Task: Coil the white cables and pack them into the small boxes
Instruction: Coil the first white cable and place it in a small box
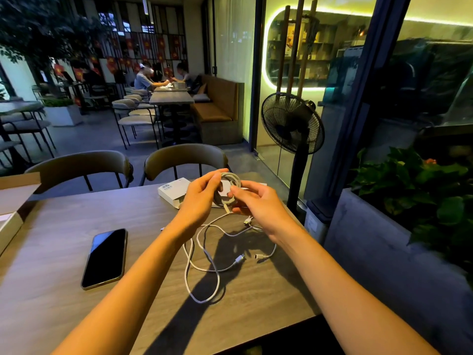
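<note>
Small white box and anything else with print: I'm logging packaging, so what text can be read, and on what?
None is legible.
small white box: printed sticker, too small and blurred to read.
phone: screen dark, no text.
red flags: emblems only, no words.

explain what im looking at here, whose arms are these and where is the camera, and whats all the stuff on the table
There is no machine here. The single picture comes from a wide-angle camera worn on a person's head, looking forward and down, so the two bare arms reaching in from the bottom are that person's own.

The left hand and the right hand together hold a coiled white cable up above the wooden table. The fingers of both hands curl round the coil.

On the table below the hands lie loose white cables, tangled and not yet coiled, with their plugs showing. Beyond the hands sits a small white box, open at its near end. To the left a dark phone lies flat, and part of a cardboard box shows at the left edge.
</note>
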`<action>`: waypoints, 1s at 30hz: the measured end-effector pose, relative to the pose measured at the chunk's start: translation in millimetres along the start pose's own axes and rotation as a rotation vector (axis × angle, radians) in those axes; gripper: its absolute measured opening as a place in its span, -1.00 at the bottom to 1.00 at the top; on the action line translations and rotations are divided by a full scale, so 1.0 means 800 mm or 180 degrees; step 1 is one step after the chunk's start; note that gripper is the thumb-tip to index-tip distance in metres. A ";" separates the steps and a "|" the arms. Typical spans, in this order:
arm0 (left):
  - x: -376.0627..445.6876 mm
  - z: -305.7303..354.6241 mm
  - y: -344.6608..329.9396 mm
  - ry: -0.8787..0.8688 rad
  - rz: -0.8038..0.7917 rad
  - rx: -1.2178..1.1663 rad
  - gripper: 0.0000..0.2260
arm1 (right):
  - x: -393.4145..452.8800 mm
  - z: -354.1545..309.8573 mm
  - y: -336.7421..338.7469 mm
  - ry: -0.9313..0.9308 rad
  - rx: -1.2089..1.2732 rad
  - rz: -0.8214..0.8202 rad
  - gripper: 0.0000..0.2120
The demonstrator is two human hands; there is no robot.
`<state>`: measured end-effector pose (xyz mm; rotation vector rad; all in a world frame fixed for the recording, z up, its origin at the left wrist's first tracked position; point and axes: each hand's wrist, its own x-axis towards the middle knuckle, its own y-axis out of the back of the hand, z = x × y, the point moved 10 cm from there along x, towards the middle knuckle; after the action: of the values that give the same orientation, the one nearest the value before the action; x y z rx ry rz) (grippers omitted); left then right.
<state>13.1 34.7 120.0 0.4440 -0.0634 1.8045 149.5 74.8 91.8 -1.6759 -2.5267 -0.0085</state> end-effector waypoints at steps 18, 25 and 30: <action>-0.010 -0.010 -0.006 -0.0571 0.0127 0.1070 -0.85 | -0.003 0.030 0.015 -0.0432 0.0753 0.0188 -0.67; -0.016 -0.015 -0.004 -0.0561 0.0184 0.0848 -0.78 | -0.005 0.026 0.014 -0.0185 0.0544 0.0202 -0.70; -0.019 -0.020 -0.007 -0.0551 0.0078 0.0855 -0.79 | 0.000 0.034 0.025 -0.0210 0.0556 0.0360 -0.62</action>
<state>17.7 26.7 99.3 0.7936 0.0548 1.8022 165.3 83.9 63.5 -1.7722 -2.3936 0.2731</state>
